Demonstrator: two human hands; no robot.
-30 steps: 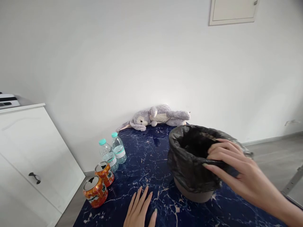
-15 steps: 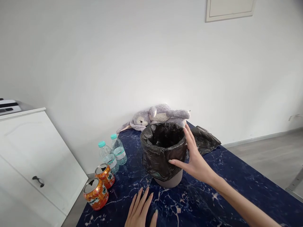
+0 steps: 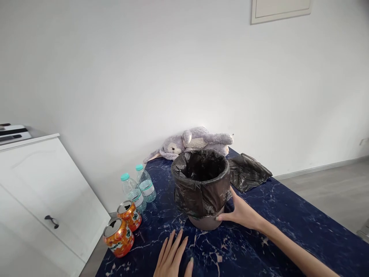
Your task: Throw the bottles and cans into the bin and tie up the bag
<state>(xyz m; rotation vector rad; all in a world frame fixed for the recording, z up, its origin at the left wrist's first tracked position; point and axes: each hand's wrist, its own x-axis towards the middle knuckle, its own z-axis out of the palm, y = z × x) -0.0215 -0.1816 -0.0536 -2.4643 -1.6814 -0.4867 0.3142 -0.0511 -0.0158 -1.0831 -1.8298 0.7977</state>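
Observation:
A small grey trash bin (image 3: 205, 224) stands upright on the dark blue marbled tabletop (image 3: 161, 192). The black garbage bag (image 3: 198, 198) lines it, folded over the rim and hanging down outside. My right hand (image 3: 243, 211) grips the bin low on its right side, thumb on the front near the base; its other fingers are mostly hidden behind. Flat on the table in front of the bin lies my left hand (image 3: 173, 256), fingers stretched out and holding nothing.
Left of the bin stand two orange soda cans (image 3: 118, 237) and two clear bottles (image 3: 146, 186) with teal caps. A plush rabbit (image 3: 198, 142) lies behind it by the wall. Another black bag (image 3: 249, 173) rests at right. A white cabinet (image 3: 37, 192) is beyond the table's left edge.
My right hand has slid down from the bin's bag-covered rim to its lower right side. The left hand stays flat on the table.

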